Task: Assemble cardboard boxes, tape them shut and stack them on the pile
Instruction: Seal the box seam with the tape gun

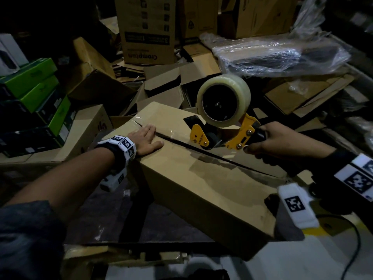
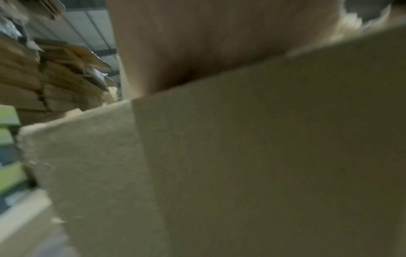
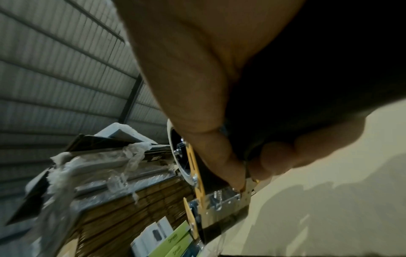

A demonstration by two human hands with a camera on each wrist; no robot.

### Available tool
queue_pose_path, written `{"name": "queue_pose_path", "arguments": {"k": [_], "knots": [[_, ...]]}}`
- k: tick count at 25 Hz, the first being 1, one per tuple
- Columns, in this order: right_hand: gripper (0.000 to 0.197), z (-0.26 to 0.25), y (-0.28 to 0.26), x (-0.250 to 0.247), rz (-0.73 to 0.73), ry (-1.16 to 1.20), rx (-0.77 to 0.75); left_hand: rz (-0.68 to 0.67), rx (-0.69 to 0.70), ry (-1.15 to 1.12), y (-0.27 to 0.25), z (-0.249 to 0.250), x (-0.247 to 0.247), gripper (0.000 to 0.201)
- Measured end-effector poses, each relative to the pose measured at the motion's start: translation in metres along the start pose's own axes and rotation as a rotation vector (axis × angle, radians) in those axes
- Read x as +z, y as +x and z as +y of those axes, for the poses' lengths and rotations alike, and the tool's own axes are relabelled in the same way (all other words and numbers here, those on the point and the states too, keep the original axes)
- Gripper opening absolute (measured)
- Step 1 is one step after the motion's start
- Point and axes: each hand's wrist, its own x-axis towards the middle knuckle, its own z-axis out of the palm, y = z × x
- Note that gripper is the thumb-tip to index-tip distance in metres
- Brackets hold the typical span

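Note:
A long brown cardboard box (image 1: 201,178) lies in front of me, its two top flaps meeting along a dark centre seam (image 1: 222,156). My left hand (image 1: 146,139) presses flat on the far left end of the top, fingers straight. My right hand (image 1: 276,142) grips the black handle of a yellow tape dispenser (image 1: 222,126) carrying a roll of clear tape (image 1: 223,97). The dispenser's roller sits on the seam near the middle, with shiny tape laid from the left end up to it. In the right wrist view my fingers (image 3: 270,160) curl round the tape dispenser (image 3: 197,191). The left wrist view shows only the box wall (image 2: 263,156).
Loose flattened cartons and open boxes (image 1: 165,85) lie beyond the box. Green and black product boxes (image 1: 34,93) are stacked at the left. A plastic-wrapped bundle (image 1: 282,55) sits at the back right. A tall printed carton (image 1: 147,29) stands behind. A black cable (image 1: 355,239) trails at lower right.

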Motion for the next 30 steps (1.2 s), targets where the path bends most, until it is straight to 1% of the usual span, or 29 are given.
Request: {"name": "queue_pose_path", "arguments": {"k": [2,4,6,10,13,14,15,16,18,19,20,21,23,24,26,28,30], "knots": [[0.008,0.011,-0.003,-0.005,-0.022,-0.01,-0.017,0.019,-0.004,0.011,0.001,-0.001,0.001,0.084],[0.009,0.02,-0.004,-0.009,-0.002,-0.005,-0.022,0.043,0.004,0.022,-0.002,0.0,0.001,0.082],[0.01,0.026,-0.003,-0.01,0.024,0.003,-0.034,0.038,0.003,0.042,-0.003,0.003,0.0,0.08],[0.011,0.033,-0.002,-0.006,0.008,-0.057,-0.1,0.022,-0.021,0.043,-0.002,0.004,-0.001,0.08],[0.012,0.033,0.001,-0.004,0.003,-0.089,-0.123,0.042,-0.023,-0.006,-0.001,0.006,-0.006,0.078],[0.012,0.032,0.003,-0.003,0.015,-0.109,-0.125,0.038,-0.016,-0.026,0.001,0.005,-0.009,0.074],[0.012,0.031,0.004,-0.003,0.027,-0.123,-0.125,0.037,-0.006,-0.051,0.003,0.003,-0.013,0.067],[0.012,0.03,0.005,-0.003,0.035,-0.129,-0.123,0.036,-0.006,-0.096,0.007,-0.002,-0.016,0.054],[0.013,0.031,0.006,-0.003,0.038,-0.123,-0.114,0.031,-0.015,-0.248,0.013,-0.016,-0.022,0.028],[0.013,0.032,0.007,-0.003,0.036,-0.12,-0.107,0.032,-0.034,-0.348,0.017,-0.023,-0.026,0.02],[0.014,0.033,0.006,-0.003,0.033,-0.123,-0.097,0.034,-0.059,-0.411,0.02,-0.031,-0.029,0.017],[0.014,0.033,0.006,-0.002,0.03,-0.129,-0.091,0.044,-0.088,-0.436,0.025,-0.04,-0.032,0.02],[0.014,0.032,0.006,-0.001,0.029,-0.133,-0.088,0.075,-0.172,-0.37,0.039,-0.06,-0.034,0.034],[0.014,0.032,0.006,0.0,0.033,-0.134,-0.088,0.084,-0.204,-0.356,0.046,-0.069,-0.035,0.037],[0.011,0.031,0.004,0.002,0.042,-0.149,-0.079,0.078,-0.273,-0.444,0.059,-0.078,-0.033,0.041],[0.008,0.03,0.004,0.003,0.035,-0.137,-0.061,0.069,-0.307,-0.485,0.068,-0.076,-0.035,0.043],[0.005,0.029,0.002,0.004,0.018,-0.092,-0.05,0.079,-0.294,-0.472,0.072,-0.075,-0.04,0.044]]}}
